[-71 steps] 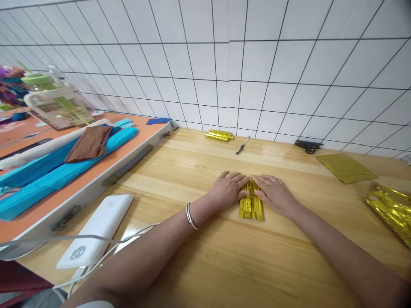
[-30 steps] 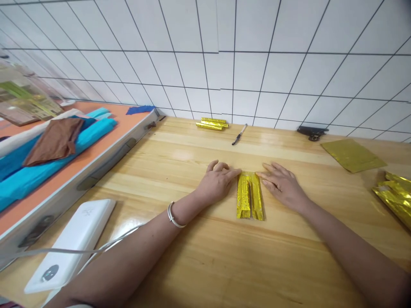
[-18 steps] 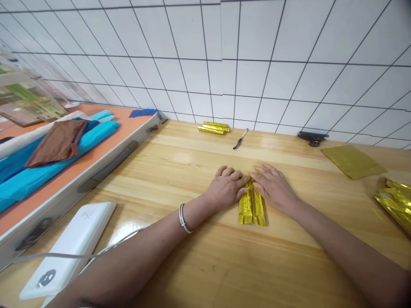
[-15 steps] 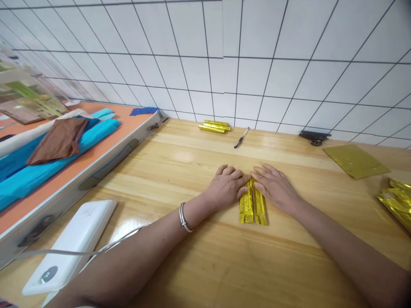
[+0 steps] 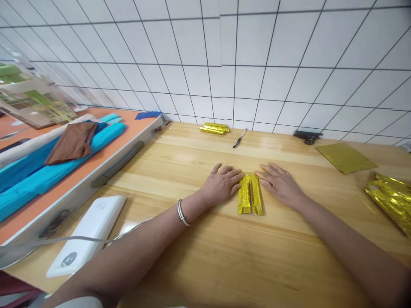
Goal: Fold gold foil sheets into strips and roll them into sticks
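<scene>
A folded gold foil strip (image 5: 250, 199) lies flat on the wooden table (image 5: 224, 252), its two long flaps folded toward the middle. My left hand (image 5: 222, 183) rests palm down just left of it, fingertips touching its top left edge. Just right of the strip, my right hand (image 5: 278, 183) lies palm down with spread fingers at its top right edge. Neither hand grips anything.
Folded gold strips (image 5: 214, 128) and a pen (image 5: 240, 138) lie by the tiled wall. A black clip (image 5: 307, 136), a flat gold sheet (image 5: 345, 157) and crumpled gold foil (image 5: 390, 200) sit at right. A white power bank (image 5: 88, 233) with cable is at left, beside an orange table with blue fabric (image 5: 54, 167).
My hands were pressed together over the top of the gold strip; they have slid apart to its sides, uncovering it. The strip lies flat.
</scene>
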Tool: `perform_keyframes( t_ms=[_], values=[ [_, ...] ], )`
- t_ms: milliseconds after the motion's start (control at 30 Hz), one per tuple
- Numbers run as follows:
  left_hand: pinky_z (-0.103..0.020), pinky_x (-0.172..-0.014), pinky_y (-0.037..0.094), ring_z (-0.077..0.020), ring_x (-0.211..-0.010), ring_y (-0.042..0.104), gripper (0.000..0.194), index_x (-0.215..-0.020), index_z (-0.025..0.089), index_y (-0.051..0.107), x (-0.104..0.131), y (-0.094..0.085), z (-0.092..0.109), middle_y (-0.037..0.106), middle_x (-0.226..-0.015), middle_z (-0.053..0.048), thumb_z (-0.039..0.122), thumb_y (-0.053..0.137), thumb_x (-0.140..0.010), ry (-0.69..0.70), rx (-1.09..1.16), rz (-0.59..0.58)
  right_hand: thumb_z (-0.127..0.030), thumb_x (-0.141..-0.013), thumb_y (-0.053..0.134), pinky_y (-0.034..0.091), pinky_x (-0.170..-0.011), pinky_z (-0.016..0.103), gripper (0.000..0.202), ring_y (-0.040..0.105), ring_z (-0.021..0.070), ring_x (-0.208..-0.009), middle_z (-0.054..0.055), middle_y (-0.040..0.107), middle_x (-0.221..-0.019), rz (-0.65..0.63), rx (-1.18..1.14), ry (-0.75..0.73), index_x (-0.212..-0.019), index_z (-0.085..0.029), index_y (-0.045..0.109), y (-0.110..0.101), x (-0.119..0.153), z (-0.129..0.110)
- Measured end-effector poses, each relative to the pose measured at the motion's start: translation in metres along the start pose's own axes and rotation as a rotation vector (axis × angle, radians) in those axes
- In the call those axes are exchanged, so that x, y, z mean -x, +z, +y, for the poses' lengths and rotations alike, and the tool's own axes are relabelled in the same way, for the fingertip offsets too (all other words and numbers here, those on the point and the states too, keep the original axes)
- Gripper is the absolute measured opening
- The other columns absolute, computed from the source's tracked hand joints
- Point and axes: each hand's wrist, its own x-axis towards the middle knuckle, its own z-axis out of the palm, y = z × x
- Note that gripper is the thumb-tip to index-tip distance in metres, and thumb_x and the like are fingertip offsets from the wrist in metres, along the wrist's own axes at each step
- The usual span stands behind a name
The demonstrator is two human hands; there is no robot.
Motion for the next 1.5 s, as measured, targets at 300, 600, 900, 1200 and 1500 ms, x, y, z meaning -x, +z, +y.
perform_keyframes(
  t_ms=[300,600,900,1200,1500],
  values=[
    [-0.039,-0.102,0.028,-0.0215,-0.127,0.036,0.046,-0.133,0.024,0.039,0.004,-0.026,-0.01,0.041,-0.139,-0.006,0.039,0.045,-0.09,0.134,0.01,-0.046,-0.034,-0.091,0.039,0.036,-0.1,0.043,0.048,0.037,0.0242,-0.127,0.01,0.038,-0.142,0.065,0.104,-0.113,-0.137,-0.02,0.037,-0.01,0.03,-0.005],
    [-0.036,-0.092,0.039,-0.0183,-0.11,0.051,0.026,-0.115,0.017,0.054,0.043,-0.035,0.019,0.056,-0.124,-0.009,0.017,0.039,-0.093,0.646,-0.074,-0.01,-0.009,-0.088,0.04,0.037,-0.096,0.045,0.044,0.04,0.0293,-0.123,0.015,0.046,-0.135,0.101,0.269,-0.422,-0.133,-0.013,0.042,-0.029,0.081,-0.053],
    [-0.032,-0.08,0.043,-0.0185,-0.097,0.054,0.022,-0.108,0.015,0.056,0.046,-0.023,0.022,0.062,-0.103,-0.009,0.018,0.039,-0.093,0.54,0.017,-0.058,-0.01,-0.089,0.041,0.042,-0.09,0.042,0.033,0.048,0.0247,-0.11,0.011,0.06,-0.116,0.111,0.1,-0.424,-0.118,-0.014,0.056,-0.015,0.075,-0.055],
    [-0.031,-0.079,0.04,-0.017,-0.086,0.051,0.02,-0.102,0.02,0.06,0.048,-0.012,0.024,0.06,-0.091,-0.005,0.019,0.045,-0.09,0.249,0.276,-0.105,-0.015,-0.086,0.05,0.044,-0.088,0.039,0.024,0.05,0.022,-0.1,0.007,0.062,-0.105,0.115,-0.045,-0.289,-0.107,-0.02,0.061,-0.006,0.069,-0.056],
    [-0.031,-0.08,0.037,-0.0166,-0.086,0.05,0.015,-0.095,0.023,0.064,0.05,-0.01,0.029,0.062,-0.087,-0.002,0.023,0.05,-0.088,0.071,0.385,-0.046,-0.022,-0.086,0.051,0.043,-0.081,0.038,0.021,0.051,0.0208,-0.095,0.005,0.061,-0.101,0.125,-0.219,-0.151,-0.103,-0.027,0.063,-0.011,0.066,-0.063]
  ],
)
